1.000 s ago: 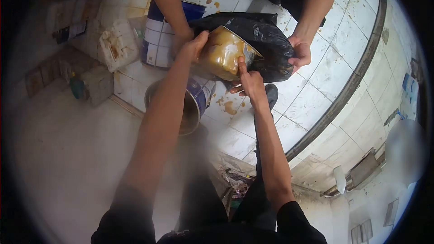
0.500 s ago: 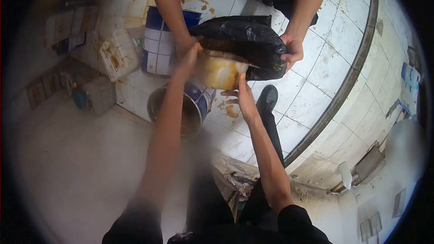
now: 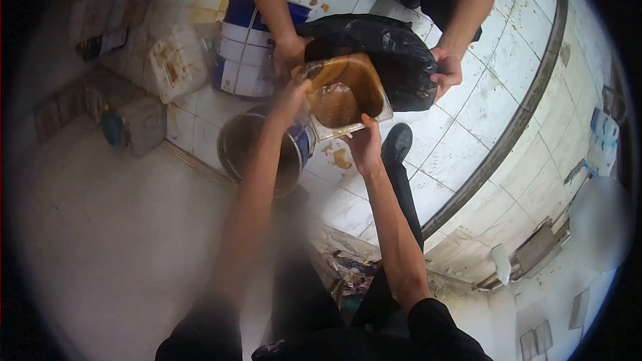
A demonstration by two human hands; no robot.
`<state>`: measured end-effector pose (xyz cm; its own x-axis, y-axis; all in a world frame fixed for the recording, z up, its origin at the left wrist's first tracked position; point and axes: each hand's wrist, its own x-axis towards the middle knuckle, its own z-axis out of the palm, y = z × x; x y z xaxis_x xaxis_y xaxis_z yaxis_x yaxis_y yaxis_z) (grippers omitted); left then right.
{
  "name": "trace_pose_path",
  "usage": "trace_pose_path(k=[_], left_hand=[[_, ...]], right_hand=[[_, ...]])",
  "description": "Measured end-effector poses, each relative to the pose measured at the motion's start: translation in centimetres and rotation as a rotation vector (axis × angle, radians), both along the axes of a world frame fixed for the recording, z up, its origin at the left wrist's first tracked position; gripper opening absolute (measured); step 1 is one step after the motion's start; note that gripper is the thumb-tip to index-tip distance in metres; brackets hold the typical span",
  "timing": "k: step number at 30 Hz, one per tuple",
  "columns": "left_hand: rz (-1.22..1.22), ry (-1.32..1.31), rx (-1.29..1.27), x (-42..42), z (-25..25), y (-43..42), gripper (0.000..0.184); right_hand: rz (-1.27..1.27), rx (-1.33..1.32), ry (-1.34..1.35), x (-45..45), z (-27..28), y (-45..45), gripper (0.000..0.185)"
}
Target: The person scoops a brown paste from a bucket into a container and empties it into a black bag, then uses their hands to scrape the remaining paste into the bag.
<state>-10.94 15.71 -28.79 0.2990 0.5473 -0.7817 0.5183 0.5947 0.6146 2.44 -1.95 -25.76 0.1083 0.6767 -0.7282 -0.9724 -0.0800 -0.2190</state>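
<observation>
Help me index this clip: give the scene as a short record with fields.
Left hand: on left side of pan
Right hand: grips near rim, thumb on top
Pan: square-mouthed, brown-smeared, opening visible
Co-worker's hands: hold black plastic bag behind pan
Containers: blue-and-white bucket, open bucket, stained jerrycan
Floor: white tiles, brown spatters

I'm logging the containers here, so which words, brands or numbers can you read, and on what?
No text can be read.
Blue-and-white pail: no legible lettering.
Nearer pail: side marks too small and blurred.
White-and-blue item, far right: too blurred.
Pan, black bag: no lettering shows.
</observation>
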Motion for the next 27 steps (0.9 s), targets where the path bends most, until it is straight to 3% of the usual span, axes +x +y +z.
trace_pose_path(k=[2, 4, 6, 8, 9, 13, 18, 20, 21, 24, 25, 27], left_hand=[[0.111, -0.054, 0.007, -0.1, 0.8, -1.0, 0.053], [-0.005, -0.038, 0.151, -0.7, 1.7, -1.7, 0.055], [0.057, -0.037, 0.129, -1.5, 2.6, -2.7, 0.046], [0.245, -0.242, 0.066, -2.0, 5.4, -3.6, 0.038], [0.307, -0.311, 0.105, -3.1, 4.2, -4.1, 0.033], [0.435, -0.362, -0.075, -7.8, 6.7, -6.3, 0.034], [0.733, -0.362, -0.073, -14.7, 11.9, -11.8, 0.040], [0.932, -0.359, -0.211, -17.2, 13.6, -13.7, 0.042], [0.946, -0.368, -0.209, -18.6, 12.6, -14.7, 0.042], [1.179, -0.181, -0.365, -22.1, 8.9, -17.4, 0.032], [1.225, -0.120, -0.404, -21.9, 8.6, -17.2, 0.033], [1.275, -0.070, -0.448, -22.4, 5.6, -17.0, 0.034]], right_hand=[[-0.016, -0.001, -0.012, -0.7, 0.6, -0.6, 0.052], [-0.006, 0.089, -0.063, -1.0, 0.9, -1.5, 0.057], [-0.053, 0.069, -0.113, -2.2, 0.2, -2.6, 0.053], [0.015, 0.097, -0.189, -2.9, 0.5, -3.7, 0.048], [0.037, 0.043, -0.189, -3.4, -0.1, -4.5, 0.045], [0.060, 0.121, -0.324, -5.6, 2.1, -6.2, 0.048], [0.262, 0.120, -0.382, -9.7, 8.0, -7.6, 0.052], [0.521, -0.070, -0.551, -11.7, 11.1, -6.1, 0.057], [0.577, -0.071, -0.516, -12.7, 11.2, -5.6, 0.060], [0.897, 0.075, -0.974, -16.0, 6.6, -4.6, 0.060], [0.912, 0.080, -0.981, -17.1, 5.4, -3.9, 0.060], [1.055, -0.236, -1.015, -19.4, 3.0, -1.8, 0.064]])
